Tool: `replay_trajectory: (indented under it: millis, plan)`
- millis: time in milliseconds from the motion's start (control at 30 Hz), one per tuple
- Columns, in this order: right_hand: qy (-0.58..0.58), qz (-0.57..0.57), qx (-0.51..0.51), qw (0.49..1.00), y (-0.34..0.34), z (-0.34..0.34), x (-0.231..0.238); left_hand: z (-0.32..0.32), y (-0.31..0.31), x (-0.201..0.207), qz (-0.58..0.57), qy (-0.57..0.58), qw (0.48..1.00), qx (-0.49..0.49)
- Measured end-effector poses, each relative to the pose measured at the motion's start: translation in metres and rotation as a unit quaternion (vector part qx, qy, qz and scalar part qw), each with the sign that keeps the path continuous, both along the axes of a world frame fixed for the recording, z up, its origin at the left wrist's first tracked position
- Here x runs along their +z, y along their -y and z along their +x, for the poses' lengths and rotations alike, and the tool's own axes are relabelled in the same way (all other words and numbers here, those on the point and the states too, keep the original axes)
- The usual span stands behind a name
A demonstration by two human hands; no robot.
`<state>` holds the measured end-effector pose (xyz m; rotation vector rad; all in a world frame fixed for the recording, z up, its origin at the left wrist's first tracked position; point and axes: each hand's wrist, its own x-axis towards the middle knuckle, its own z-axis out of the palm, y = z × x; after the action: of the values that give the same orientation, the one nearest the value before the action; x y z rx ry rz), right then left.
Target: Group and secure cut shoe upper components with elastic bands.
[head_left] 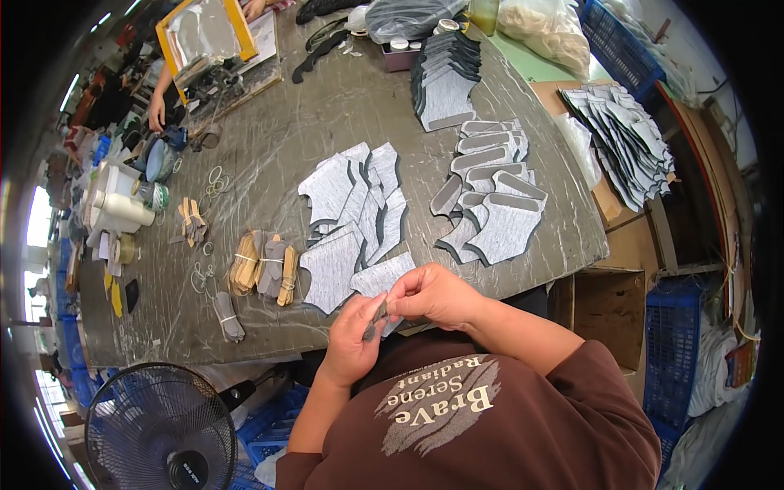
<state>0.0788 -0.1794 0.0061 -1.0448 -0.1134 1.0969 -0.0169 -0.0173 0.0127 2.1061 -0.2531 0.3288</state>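
Note:
Close to the table's front edge, my left hand [351, 336] holds a small dark grey fabric strip [376, 320] between thumb and fingers. My right hand [437, 294] is closed in a pinch at the strip's upper end, touching the left fingertips. Just beyond my hands lies a light grey cut fabric panel [382, 276]. More overlapping grey panels [333, 261] spread out past it. To the right, another pile of grey panels [502, 224] carries darker rounded strips along the edges. Rubber-banded bundles of tan and grey strips [273, 268] lie to the left.
A dark-edged panel stack [445, 98] stands at the far side; another [621, 143] lies at right. Loose rubber bands [216, 181] and a thread cone [122, 207] are left. A black fan [159, 429] stands front left. Another person's hand [157, 113] rests near a yellow frame [245, 37].

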Motion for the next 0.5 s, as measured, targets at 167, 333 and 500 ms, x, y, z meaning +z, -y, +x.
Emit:
replay_trajectory:
  millis: [167, 333, 500]
  plan:
    - [-0.049, 0.022, -0.011, 0.999, -0.003, -0.004, -0.002, -0.004, 0.005, 0.001, -0.024, -0.021, 0.999, 0.026]
    - [-0.001, 0.013, -0.016, 1.0, -0.005, -0.005, 0.003, -0.005, 0.004, -0.012, -0.074, -0.011, 0.997, 0.033]
    - [0.124, 0.005, -0.014, 0.992, -0.006, -0.005, 0.003, -0.007, 0.014, -0.017, -0.453, -0.21, 0.865, 0.052]
